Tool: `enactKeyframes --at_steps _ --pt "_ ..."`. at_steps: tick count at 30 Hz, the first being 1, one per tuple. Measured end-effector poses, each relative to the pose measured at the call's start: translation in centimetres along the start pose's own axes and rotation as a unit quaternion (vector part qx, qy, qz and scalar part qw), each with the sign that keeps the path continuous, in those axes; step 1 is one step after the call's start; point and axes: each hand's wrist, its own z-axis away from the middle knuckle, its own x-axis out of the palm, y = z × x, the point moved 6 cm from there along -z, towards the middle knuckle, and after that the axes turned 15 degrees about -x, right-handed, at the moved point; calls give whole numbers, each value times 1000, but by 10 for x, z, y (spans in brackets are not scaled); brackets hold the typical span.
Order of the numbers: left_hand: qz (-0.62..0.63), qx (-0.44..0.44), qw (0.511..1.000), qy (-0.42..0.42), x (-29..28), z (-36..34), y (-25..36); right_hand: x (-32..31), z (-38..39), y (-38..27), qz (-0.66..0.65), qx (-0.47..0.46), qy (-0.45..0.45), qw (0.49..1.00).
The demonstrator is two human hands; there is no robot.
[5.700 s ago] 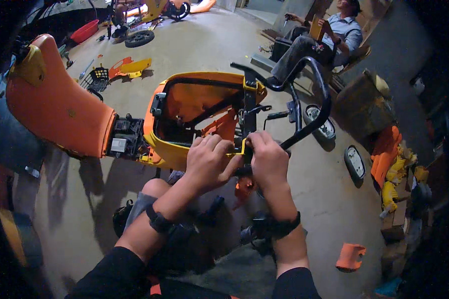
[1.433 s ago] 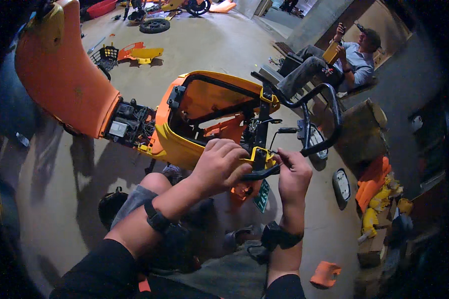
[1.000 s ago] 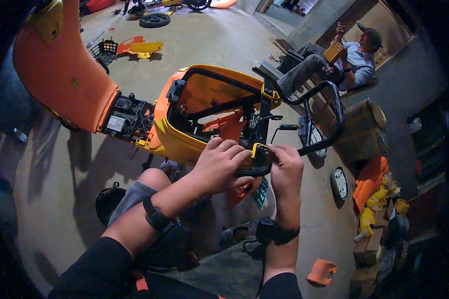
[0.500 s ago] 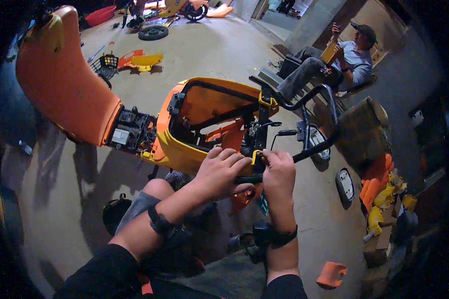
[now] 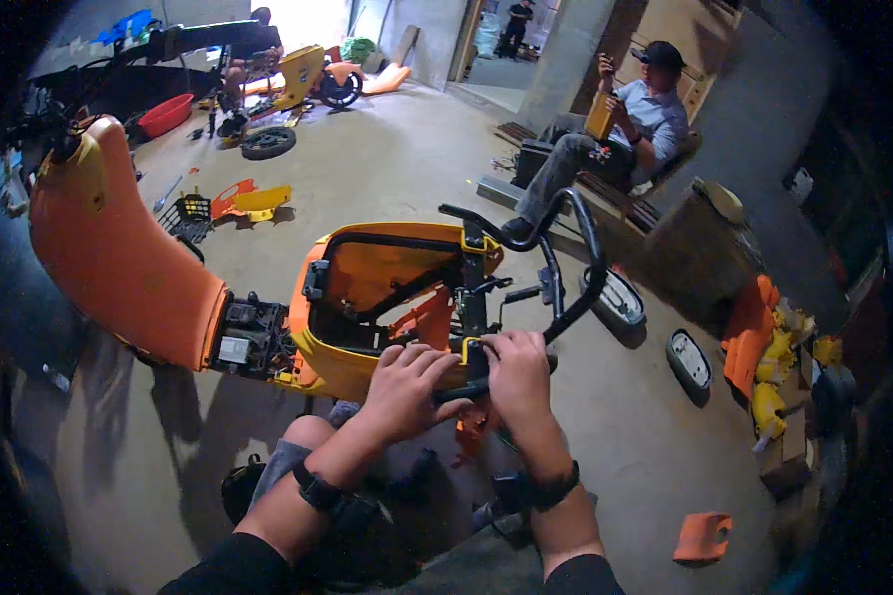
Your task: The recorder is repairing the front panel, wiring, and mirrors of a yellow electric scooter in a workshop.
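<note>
An orange-yellow scooter body section with an open, black-lined compartment lies before me, joined to a black frame tube. My left hand grips the body's near right edge, fingers curled over the top, thumb low beside the black tube. Just right of it, my right hand has thumb and fingers closed at a small yellow bracket where body and tube meet; what exactly they pinch is hidden. An orange front panel and exposed black electrical parts extend to the left.
A person sits at upper right holding a yellow object; others are at the back near another scooter. A tyre, red basin, black crate, orange panels and oval pieces lie around on the floor.
My view has tilted up, so the scooter and hands appear lower and the back of the room shows more. Both hands stay at the same corner, fingers shifting slightly.
</note>
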Motion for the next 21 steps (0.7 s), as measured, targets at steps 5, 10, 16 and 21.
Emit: enactKeyframes --at_steps 5,10,16,21 --pt "-3 6 1000 -3 -2 -1 0 -2 -3 3 18 27 0 999" --pt "0 6 1000 -1 4 -5 8 17 9 22 51 52 32 997" --pt "-28 -5 1000 -1 -3 -1 -8 16 -3 2 54 61 12 997" --pt "13 23 1000 -13 6 -6 8 -9 18 19 -17 38 11 999"
